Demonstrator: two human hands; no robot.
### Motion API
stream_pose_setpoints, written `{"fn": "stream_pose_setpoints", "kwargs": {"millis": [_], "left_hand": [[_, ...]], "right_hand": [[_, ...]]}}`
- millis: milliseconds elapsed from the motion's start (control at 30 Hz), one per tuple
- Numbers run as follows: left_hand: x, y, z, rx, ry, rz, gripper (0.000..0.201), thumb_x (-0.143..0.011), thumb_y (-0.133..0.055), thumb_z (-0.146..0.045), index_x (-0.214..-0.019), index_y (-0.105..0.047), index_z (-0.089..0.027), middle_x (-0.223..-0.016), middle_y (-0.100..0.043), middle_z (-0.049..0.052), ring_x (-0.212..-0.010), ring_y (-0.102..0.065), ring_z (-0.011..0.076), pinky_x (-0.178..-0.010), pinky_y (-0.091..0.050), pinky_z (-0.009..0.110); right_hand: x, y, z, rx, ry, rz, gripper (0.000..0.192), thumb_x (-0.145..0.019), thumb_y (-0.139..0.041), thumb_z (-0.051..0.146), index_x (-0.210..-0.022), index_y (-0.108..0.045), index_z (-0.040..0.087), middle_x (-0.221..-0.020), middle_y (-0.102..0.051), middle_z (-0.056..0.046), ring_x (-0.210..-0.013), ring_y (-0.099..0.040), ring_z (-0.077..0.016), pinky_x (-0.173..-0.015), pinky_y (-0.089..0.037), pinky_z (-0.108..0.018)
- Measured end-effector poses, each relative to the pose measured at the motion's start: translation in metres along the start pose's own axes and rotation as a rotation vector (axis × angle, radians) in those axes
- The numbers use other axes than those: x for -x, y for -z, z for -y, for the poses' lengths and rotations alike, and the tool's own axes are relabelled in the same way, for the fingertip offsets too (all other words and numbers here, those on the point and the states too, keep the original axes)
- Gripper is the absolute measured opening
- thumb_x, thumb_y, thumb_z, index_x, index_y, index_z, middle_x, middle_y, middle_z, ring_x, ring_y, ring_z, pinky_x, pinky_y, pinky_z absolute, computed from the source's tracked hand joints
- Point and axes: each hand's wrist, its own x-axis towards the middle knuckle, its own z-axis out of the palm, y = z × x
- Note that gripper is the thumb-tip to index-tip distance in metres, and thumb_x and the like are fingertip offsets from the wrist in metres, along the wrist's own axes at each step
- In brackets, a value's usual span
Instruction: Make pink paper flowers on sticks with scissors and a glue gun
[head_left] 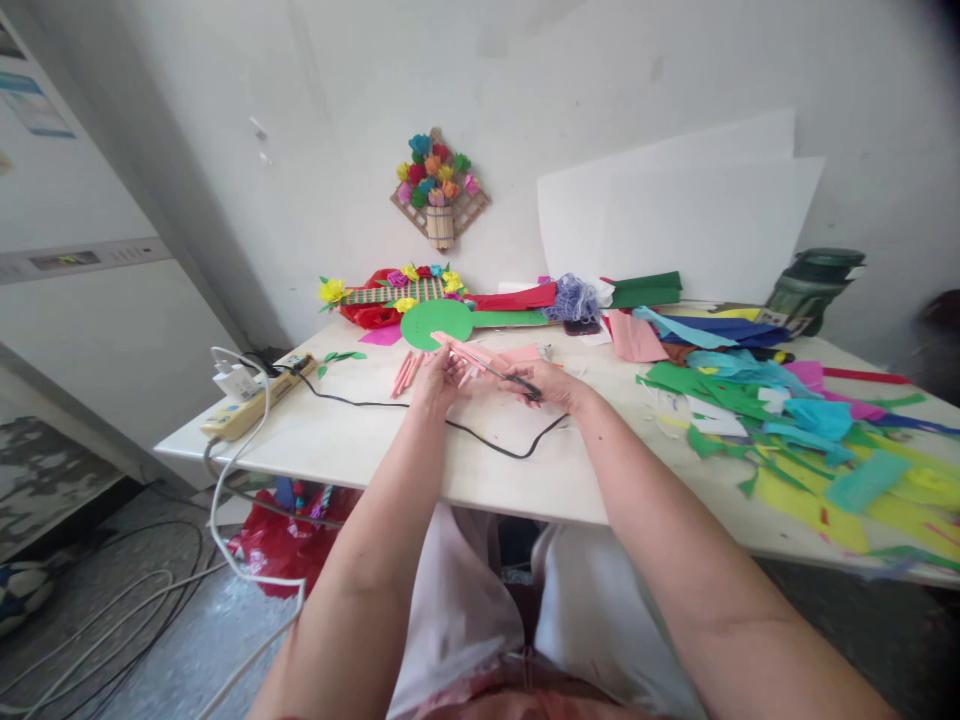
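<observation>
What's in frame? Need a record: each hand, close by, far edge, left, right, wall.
left_hand: left hand pinches pink paper
right_hand: right hand holds black-handled scissors, blades at the pink paper; cut unclear
close_by: narrow pink pieces, black cable on white table
far_edge: round green shape, flower-trimmed piece
left: power strip, white charger plugged in
right: coloured paper scraps, dark green bottle
wall: flower-basket hanging

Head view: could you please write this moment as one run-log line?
left hand: pinching pink paper | right hand: holding scissors | on table: pink pieces, green paper, black cord
</observation>
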Motion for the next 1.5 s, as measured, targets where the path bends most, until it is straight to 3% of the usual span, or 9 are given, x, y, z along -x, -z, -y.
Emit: {"fn": "stream_pose_setpoints", "kwargs": {"millis": [1100,1500], "left_hand": [[0.0068,-0.0052,-0.0015,-0.025,0.015,-0.024,0.017,-0.083,-0.056,-0.024,-0.070,-0.054,-0.013,-0.051,-0.056,-0.002,-0.043,-0.055,0.0050,-0.047,-0.046,0.013],[0.0065,-0.0047,-0.0014,-0.030,0.012,-0.037,0.017,-0.084,-0.055,-0.023,-0.070,-0.053,-0.014,-0.051,-0.056,-0.002,-0.042,-0.055,0.0052,-0.047,-0.046,0.013]], "right_hand": [[-0.0017,0.0000,-0.0014,0.052,0.031,-0.028,0.031,-0.066,-0.067,0.040,-0.078,-0.062,0.012,-0.046,-0.047,0.005,-0.036,-0.038,-0.0036,-0.031,-0.027,-0.016],[-0.0003,-0.0023,0.0016,0.032,0.023,-0.026,0.032,-0.066,-0.067,0.038,-0.083,-0.063,0.012,-0.045,-0.045,0.006,-0.035,-0.036,-0.0034,-0.030,-0.027,-0.016]]}}
